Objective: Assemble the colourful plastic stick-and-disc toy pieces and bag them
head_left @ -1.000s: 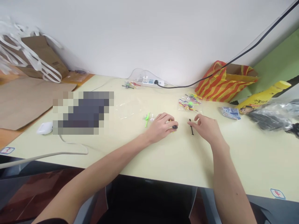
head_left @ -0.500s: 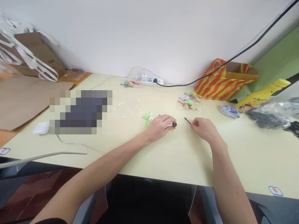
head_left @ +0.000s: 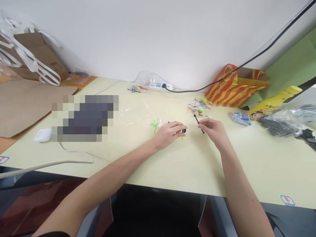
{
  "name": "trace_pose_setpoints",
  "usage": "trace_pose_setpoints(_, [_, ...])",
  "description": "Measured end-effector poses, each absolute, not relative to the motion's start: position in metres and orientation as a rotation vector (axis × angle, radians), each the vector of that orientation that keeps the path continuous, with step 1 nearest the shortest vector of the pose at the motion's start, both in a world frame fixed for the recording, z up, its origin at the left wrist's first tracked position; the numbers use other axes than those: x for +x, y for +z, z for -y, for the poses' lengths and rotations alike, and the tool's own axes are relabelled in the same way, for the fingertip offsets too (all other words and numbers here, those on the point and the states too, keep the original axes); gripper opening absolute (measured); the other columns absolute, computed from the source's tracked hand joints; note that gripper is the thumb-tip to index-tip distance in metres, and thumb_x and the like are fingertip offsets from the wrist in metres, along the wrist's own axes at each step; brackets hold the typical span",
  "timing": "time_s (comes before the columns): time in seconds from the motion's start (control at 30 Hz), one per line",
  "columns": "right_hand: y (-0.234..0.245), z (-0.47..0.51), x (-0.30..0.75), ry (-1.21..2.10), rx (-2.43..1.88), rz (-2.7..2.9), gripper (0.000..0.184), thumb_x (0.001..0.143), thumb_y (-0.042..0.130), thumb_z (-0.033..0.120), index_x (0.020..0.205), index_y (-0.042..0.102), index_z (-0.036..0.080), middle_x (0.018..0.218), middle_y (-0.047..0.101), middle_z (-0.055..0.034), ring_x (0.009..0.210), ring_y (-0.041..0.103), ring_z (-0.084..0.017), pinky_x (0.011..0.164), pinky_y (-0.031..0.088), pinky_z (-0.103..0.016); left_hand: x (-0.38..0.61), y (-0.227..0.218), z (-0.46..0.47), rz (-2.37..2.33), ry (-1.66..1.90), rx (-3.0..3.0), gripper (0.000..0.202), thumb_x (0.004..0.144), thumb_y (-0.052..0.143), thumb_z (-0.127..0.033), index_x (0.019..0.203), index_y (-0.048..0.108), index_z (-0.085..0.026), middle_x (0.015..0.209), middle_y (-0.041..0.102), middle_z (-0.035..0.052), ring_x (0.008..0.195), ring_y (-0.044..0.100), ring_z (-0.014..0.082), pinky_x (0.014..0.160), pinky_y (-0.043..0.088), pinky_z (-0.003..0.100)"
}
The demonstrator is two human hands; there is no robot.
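Note:
My left hand (head_left: 169,134) rests on the pale table (head_left: 172,161), its fingertips pinched on a small black round piece (head_left: 184,131) with a bit of yellow beneath it. My right hand (head_left: 213,130) is closed in a pinch on a thin black stick (head_left: 198,122), held just above the table and tilted, its tip pointing up and to the left. The two hands are a short gap apart. A green stick piece (head_left: 154,125) and a small white piece (head_left: 160,124) lie just left of my left hand.
A clear bag of coloured small parts (head_left: 199,109) lies behind my right hand. Behind it stand a red-and-yellow striped bag (head_left: 234,87), a yellow bottle (head_left: 273,103) and black plastic (head_left: 283,123). A power strip (head_left: 158,86) sits by the wall; a white mouse-like object (head_left: 43,135) at left.
My right hand picked the black stick up off the table and raised it, turning it toward my left hand. My left hand kept its pinch on the black round piece.

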State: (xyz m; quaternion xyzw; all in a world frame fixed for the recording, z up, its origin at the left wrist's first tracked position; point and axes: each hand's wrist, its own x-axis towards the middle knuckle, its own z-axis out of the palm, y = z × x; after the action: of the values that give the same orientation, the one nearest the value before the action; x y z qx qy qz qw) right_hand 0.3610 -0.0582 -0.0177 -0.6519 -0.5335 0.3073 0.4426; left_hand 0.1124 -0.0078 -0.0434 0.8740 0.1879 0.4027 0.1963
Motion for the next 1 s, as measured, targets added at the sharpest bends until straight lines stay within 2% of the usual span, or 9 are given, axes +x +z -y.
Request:
trace_pose_setpoints(0.07, [-0.016, 0.059, 0.357, 0.841, -1.514, 1.316, 0.031, 0.076, 0.081, 0.046, 0.088, 0.072, 0.020, 0.083, 0.072, -0.0066, 0.076, 0.066, -0.022, 0.072, 0.053, -0.037, 0.112, -0.044, 0.008, -0.555, 1.130, 2.434, 0.023, 0.099, 0.065, -0.030, 0.119, 0.069, -0.020, 0.116, 0.072, 0.0085, 0.080, 0.071, 0.0125, 0.086, 0.061, 0.031])
trace_pose_setpoints(0.17, [-0.015, 0.059, 0.351, 0.966, -1.404, 1.309, 0.032, 0.076, 0.082, 0.048, 0.089, 0.072, 0.021, 0.081, 0.070, -0.0045, 0.072, 0.064, -0.020, 0.072, 0.052, -0.037, 0.111, -0.043, 0.008, -0.578, 1.145, 2.408, 0.023, 0.101, 0.060, -0.025, 0.122, 0.068, -0.020, 0.119, 0.070, 0.0095, 0.084, 0.072, 0.0129, 0.090, 0.061, 0.032])
trace_pose_setpoints(0.33, [-0.016, 0.060, 0.337, 1.145, -1.261, 1.262, 0.033, 0.073, 0.086, 0.046, 0.092, 0.072, 0.023, 0.080, 0.069, -0.0031, 0.072, 0.063, -0.019, 0.073, 0.051, -0.036, 0.111, -0.040, 0.009, -0.566, 1.197, 2.351, 0.024, 0.101, 0.057, -0.020, 0.123, 0.067, -0.018, 0.122, 0.068, 0.0104, 0.086, 0.072, 0.0120, 0.091, 0.062, 0.031])
trace_pose_setpoints(0.47, [-0.014, 0.062, 0.324, 1.252, -1.176, 1.228, 0.032, 0.074, 0.087, 0.047, 0.088, 0.070, 0.024, 0.078, 0.067, -0.0028, 0.073, 0.062, -0.020, 0.074, 0.051, -0.037, 0.112, -0.038, 0.011, -0.508, 1.279, 2.253, 0.022, 0.100, 0.059, -0.020, 0.119, 0.068, -0.016, 0.121, 0.068, 0.0116, 0.091, 0.073, 0.0128, 0.089, 0.063, 0.029])
trace_pose_setpoints(0.67, [-0.014, 0.064, 0.314, 1.360, -1.067, 1.253, 0.032, 0.073, 0.087, 0.050, 0.082, 0.069, 0.026, 0.081, 0.066, -0.0020, 0.078, 0.063, -0.021, 0.081, 0.052, -0.040, 0.113, -0.036, 0.012, -0.495, 1.337, 2.130, 0.022, 0.095, 0.069, -0.026, 0.116, 0.070, -0.016, 0.111, 0.074, 0.0101, 0.088, 0.076, 0.0146, 0.086, 0.065, 0.030])
trace_pose_setpoints(1.0, [-0.016, 0.064, 0.311, 1.412, -1.027, 1.213, 0.031, 0.075, 0.087, 0.049, 0.084, 0.068, 0.026, 0.080, 0.066, -0.0013, 0.077, 0.062, -0.019, 0.080, 0.052, -0.037, 0.111, -0.032, 0.013, -0.450, 1.316, 2.117, 0.019, 0.092, 0.073, -0.027, 0.107, 0.072, -0.015, 0.103, 0.077, 0.0091, 0.085, 0.076, 0.0146, 0.084, 0.064, 0.028])
